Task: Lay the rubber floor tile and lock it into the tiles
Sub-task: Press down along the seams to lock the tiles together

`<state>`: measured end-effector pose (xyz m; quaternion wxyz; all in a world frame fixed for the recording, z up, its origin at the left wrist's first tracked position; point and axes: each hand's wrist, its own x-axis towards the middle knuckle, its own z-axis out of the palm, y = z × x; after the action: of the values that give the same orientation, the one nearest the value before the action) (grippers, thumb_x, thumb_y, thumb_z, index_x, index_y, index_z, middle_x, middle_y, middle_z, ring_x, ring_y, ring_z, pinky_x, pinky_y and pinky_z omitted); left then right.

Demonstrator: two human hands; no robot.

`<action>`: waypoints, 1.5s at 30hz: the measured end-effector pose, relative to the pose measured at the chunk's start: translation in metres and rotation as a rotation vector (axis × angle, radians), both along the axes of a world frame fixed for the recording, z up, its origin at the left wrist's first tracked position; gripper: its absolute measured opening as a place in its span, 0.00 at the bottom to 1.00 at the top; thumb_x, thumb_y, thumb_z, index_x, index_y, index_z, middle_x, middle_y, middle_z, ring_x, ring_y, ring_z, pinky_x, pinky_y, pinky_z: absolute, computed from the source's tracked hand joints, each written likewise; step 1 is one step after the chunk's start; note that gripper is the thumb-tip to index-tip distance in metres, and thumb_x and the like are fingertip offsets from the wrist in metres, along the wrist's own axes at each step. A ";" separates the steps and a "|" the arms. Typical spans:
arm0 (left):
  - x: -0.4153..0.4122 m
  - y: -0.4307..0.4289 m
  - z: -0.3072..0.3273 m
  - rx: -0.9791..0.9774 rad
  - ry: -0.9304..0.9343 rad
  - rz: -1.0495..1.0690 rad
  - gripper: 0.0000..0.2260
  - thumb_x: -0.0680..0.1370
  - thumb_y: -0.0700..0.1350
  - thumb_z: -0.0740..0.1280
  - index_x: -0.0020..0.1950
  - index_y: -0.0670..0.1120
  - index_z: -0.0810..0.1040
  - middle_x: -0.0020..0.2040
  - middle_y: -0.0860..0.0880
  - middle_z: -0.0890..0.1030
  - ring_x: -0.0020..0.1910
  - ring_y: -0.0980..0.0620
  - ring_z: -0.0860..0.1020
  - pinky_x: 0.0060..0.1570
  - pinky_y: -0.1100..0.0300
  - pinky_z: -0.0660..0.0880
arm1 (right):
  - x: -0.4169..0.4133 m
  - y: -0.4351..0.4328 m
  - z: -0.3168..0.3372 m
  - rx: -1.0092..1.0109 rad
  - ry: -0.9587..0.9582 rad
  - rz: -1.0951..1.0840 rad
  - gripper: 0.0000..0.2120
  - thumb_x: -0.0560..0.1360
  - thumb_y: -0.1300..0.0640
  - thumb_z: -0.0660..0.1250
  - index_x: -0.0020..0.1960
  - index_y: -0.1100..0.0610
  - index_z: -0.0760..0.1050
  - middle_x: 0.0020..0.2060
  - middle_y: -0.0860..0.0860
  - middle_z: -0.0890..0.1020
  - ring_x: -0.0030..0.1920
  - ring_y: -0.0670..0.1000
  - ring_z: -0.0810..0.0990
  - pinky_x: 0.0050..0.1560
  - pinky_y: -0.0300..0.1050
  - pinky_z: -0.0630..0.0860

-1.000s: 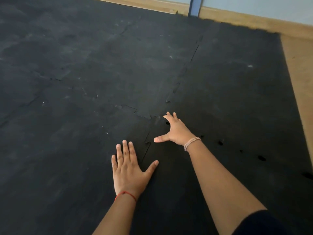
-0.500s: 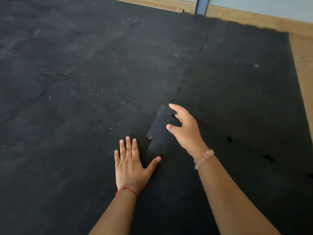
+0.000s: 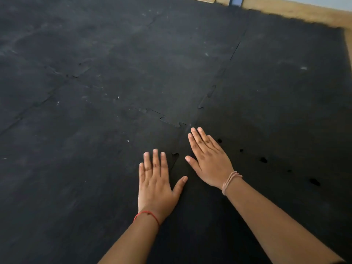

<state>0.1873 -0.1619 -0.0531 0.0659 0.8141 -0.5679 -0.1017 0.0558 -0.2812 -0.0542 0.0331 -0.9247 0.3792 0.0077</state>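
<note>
The black rubber floor tile (image 3: pixel 224 216) lies flat under my arms, its far left corner meeting the laid tiles (image 3: pixel 114 73). My right hand (image 3: pixel 208 159) rests flat, palm down, on that corner, fingers together pointing to the joint. My left hand (image 3: pixel 156 181) lies flat with fingers spread on the neighbouring tile, thumb reaching across the seam. A small gap (image 3: pixel 175 154) shows in the puzzle-edge seam between my hands. Several dark gaps (image 3: pixel 263 160) dot the tile's far seam to the right.
Black interlocking tiles cover nearly all the floor. Bare wooden floor (image 3: pixel 297 12) shows along the far edge and at the right edge. A blue upright post (image 3: pixel 236 0) stands at the far wall.
My right hand had lifted the tile's corner half a second ago; now the corner is down flat and that hand lies palm down on it. My left hand stayed in place.
</note>
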 end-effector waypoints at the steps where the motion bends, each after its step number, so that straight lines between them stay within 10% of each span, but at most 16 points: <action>1: 0.000 -0.001 0.001 0.004 -0.001 -0.079 0.34 0.72 0.66 0.36 0.70 0.47 0.30 0.71 0.49 0.29 0.69 0.50 0.25 0.66 0.56 0.26 | 0.000 -0.001 0.000 0.004 0.011 0.011 0.31 0.78 0.41 0.40 0.75 0.57 0.39 0.76 0.53 0.44 0.74 0.49 0.36 0.72 0.44 0.36; 15: 0.006 -0.011 0.005 0.052 0.003 -0.397 0.26 0.80 0.56 0.41 0.70 0.48 0.30 0.72 0.53 0.31 0.70 0.54 0.28 0.69 0.61 0.30 | 0.003 -0.035 0.028 0.369 0.140 0.029 0.27 0.81 0.46 0.45 0.76 0.54 0.44 0.77 0.50 0.45 0.76 0.49 0.42 0.73 0.48 0.43; 21: 0.005 -0.025 0.000 -0.002 -0.016 -0.402 0.27 0.80 0.53 0.46 0.73 0.45 0.35 0.76 0.49 0.37 0.71 0.54 0.31 0.69 0.62 0.31 | -0.037 0.036 -0.007 0.016 -0.104 -0.637 0.37 0.75 0.35 0.38 0.72 0.61 0.35 0.76 0.57 0.41 0.74 0.53 0.36 0.72 0.49 0.37; 45: -0.037 -0.086 0.017 0.234 -0.034 -0.409 0.29 0.80 0.56 0.44 0.74 0.41 0.37 0.77 0.44 0.37 0.75 0.49 0.37 0.72 0.56 0.38 | -0.078 0.025 0.016 0.279 0.009 -0.480 0.39 0.76 0.35 0.46 0.74 0.61 0.37 0.76 0.57 0.40 0.75 0.55 0.37 0.73 0.50 0.39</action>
<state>0.1502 -0.2475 -0.0363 -0.0603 0.6858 -0.7064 -0.1645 -0.0218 -0.2558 -0.0386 0.1594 -0.7947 0.5830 0.0558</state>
